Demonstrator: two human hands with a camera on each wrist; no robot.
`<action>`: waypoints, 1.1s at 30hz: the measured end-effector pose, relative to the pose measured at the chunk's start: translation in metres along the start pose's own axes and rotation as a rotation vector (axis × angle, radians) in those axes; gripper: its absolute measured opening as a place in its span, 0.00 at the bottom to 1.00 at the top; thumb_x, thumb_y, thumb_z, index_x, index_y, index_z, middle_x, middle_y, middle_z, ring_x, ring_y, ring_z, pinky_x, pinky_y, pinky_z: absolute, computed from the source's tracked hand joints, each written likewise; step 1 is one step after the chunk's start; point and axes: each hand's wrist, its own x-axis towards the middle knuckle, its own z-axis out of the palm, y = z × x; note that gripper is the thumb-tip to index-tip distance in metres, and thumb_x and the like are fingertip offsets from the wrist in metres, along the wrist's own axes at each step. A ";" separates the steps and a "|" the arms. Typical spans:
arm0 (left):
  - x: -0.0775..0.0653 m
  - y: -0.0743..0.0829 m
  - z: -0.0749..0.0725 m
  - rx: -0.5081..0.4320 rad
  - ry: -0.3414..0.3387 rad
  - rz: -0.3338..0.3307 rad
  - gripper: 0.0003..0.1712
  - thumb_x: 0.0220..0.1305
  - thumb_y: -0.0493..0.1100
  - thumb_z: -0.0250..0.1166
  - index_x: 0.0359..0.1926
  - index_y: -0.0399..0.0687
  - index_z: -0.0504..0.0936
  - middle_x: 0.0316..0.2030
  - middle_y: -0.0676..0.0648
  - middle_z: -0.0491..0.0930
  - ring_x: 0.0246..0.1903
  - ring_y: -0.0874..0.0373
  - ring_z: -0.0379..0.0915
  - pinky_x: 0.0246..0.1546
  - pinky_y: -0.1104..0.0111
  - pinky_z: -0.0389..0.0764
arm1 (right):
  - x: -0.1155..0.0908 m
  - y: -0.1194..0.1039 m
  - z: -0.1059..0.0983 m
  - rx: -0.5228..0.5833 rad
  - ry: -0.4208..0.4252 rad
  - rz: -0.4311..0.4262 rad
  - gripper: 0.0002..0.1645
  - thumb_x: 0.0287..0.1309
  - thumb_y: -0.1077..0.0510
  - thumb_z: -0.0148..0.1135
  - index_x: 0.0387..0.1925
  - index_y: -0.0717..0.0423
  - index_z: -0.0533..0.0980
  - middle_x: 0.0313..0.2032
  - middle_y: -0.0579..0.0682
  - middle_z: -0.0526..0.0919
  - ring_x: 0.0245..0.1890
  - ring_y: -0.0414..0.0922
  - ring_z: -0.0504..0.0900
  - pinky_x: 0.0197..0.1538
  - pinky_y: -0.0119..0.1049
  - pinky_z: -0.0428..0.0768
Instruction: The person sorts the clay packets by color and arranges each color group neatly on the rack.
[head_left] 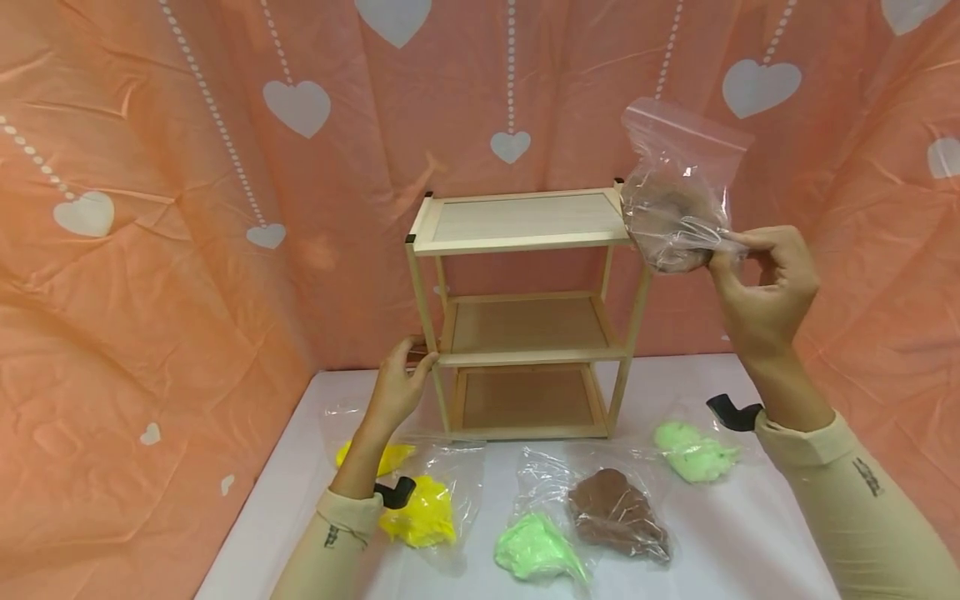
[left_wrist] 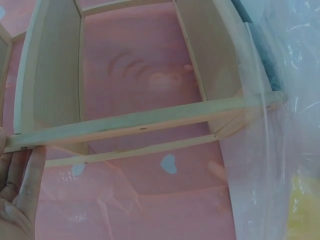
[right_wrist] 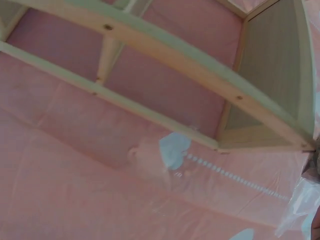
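A three-tier wooden shelf rack [head_left: 521, 243] stands at the back of the table. My left hand [head_left: 399, 385] grips its front left post at the middle tier; in the left wrist view the fingers [left_wrist: 31, 180] lie against that post. Beside the rack's top right corner, my right hand [head_left: 772, 287] pinches the lower edge of a clear zip bag [head_left: 678, 208] between thumb and fingers. A greyish-brown lump of soft clay is inside the bag, which is held up off the table. Only a sliver of that bag shows in the right wrist view.
On the white table [head_left: 712, 542], clear bags hold yellow clay [head_left: 423, 512] at front left, green clay [head_left: 536, 550] and brown clay [head_left: 618, 512] at front centre, and more green clay [head_left: 693, 452] at right. A pink curtain [head_left: 360, 150] with hearts hangs behind the rack.
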 end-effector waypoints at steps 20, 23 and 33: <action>-0.001 0.000 0.000 0.004 -0.008 -0.019 0.20 0.81 0.43 0.63 0.65 0.36 0.77 0.55 0.35 0.81 0.57 0.38 0.80 0.60 0.43 0.84 | -0.004 0.015 0.073 -0.015 -0.276 -0.078 0.03 0.54 0.76 0.65 0.32 0.77 0.81 0.34 0.40 0.80 0.35 0.37 0.76 0.40 0.25 0.77; -0.001 0.001 -0.001 0.000 -0.010 -0.019 0.19 0.80 0.43 0.63 0.64 0.37 0.78 0.55 0.36 0.81 0.56 0.38 0.81 0.60 0.44 0.84 | -0.006 0.017 0.087 -0.027 -0.323 -0.127 0.03 0.55 0.76 0.67 0.33 0.74 0.83 0.33 0.50 0.83 0.35 0.37 0.77 0.41 0.25 0.76; 0.000 0.000 -0.002 -0.032 -0.029 -0.022 0.19 0.81 0.42 0.63 0.64 0.36 0.78 0.55 0.35 0.81 0.54 0.39 0.81 0.58 0.44 0.85 | -0.011 0.021 0.119 -0.089 -0.509 -0.196 0.06 0.57 0.76 0.68 0.37 0.71 0.83 0.35 0.63 0.83 0.36 0.43 0.75 0.42 0.25 0.74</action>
